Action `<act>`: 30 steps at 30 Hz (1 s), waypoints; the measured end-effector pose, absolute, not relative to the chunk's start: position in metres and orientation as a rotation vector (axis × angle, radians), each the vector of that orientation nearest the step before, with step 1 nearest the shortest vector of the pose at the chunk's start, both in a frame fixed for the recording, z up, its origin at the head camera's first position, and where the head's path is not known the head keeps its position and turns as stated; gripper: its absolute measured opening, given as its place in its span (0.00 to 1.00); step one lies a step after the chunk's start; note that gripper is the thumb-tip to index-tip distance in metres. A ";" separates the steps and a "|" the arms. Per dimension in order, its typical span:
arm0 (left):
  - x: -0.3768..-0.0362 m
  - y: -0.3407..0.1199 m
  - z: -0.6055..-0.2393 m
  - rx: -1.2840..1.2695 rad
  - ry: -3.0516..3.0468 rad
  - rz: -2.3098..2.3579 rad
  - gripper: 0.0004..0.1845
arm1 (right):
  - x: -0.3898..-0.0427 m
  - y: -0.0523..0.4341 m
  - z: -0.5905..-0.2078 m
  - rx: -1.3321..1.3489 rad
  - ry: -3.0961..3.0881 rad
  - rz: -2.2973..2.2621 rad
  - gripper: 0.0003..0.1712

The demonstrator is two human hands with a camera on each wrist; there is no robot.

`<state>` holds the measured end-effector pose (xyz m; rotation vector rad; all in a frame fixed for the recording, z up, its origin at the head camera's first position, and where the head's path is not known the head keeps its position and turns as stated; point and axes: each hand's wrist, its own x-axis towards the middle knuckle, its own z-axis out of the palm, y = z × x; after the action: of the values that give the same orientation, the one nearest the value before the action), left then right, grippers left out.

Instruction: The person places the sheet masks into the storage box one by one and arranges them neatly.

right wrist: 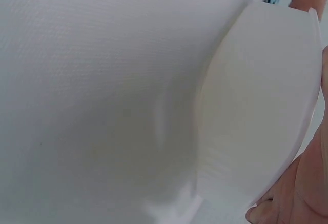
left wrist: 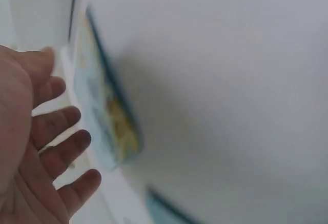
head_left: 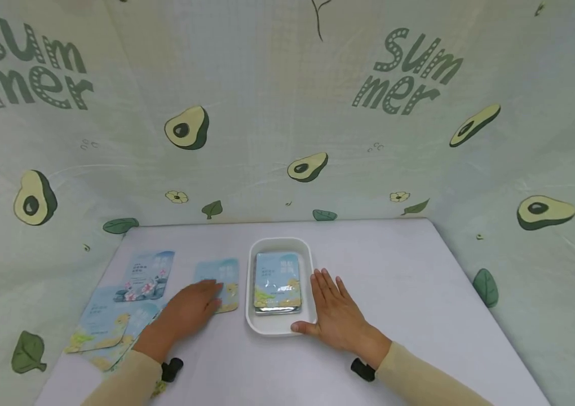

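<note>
A flat blue packet with a yellow print [head_left: 229, 275] lies on the table left of a white tray [head_left: 281, 326]. My left hand [head_left: 186, 313] reaches over this packet, its fingers overlapping it in the head view. In the left wrist view, the left hand [left wrist: 38, 137] has spread, loosely bent fingers beside the blue packet [left wrist: 100, 111], gripping nothing. Inside the tray is a stack of similar blue packets [head_left: 277, 276]. My right hand [head_left: 340, 318] rests on the tray's right rim with extended fingers, thumb at the near corner. The right wrist view shows the tray's white side wall [right wrist: 261, 101].
On the table's left side, several more packets [head_left: 100, 316] overlap, one with pink flowers [head_left: 145, 276] on top at the back. The white table [head_left: 399, 270] ends at a hanging cloth [head_left: 262, 113] printed with avocados. Both wrists wear small black devices [head_left: 172, 370].
</note>
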<state>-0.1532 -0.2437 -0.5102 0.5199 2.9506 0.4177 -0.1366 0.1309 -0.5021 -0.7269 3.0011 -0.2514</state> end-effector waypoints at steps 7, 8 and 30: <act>-0.197 -0.265 -0.487 0.537 3.102 0.114 0.51 | -0.138 0.131 -0.502 -0.724 3.003 -0.262 0.71; -0.202 -0.266 -0.488 0.520 3.092 0.100 0.56 | -0.139 0.131 -0.502 -0.726 3.004 -0.254 0.71; -0.225 -0.257 -0.508 0.420 3.064 0.081 0.60 | -0.135 0.132 -0.500 -0.726 2.990 -0.243 0.73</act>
<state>-0.2253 -0.2574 -0.5075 0.4198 3.0639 0.0807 -0.1353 0.1322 -0.5000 -0.7257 2.9904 -0.2430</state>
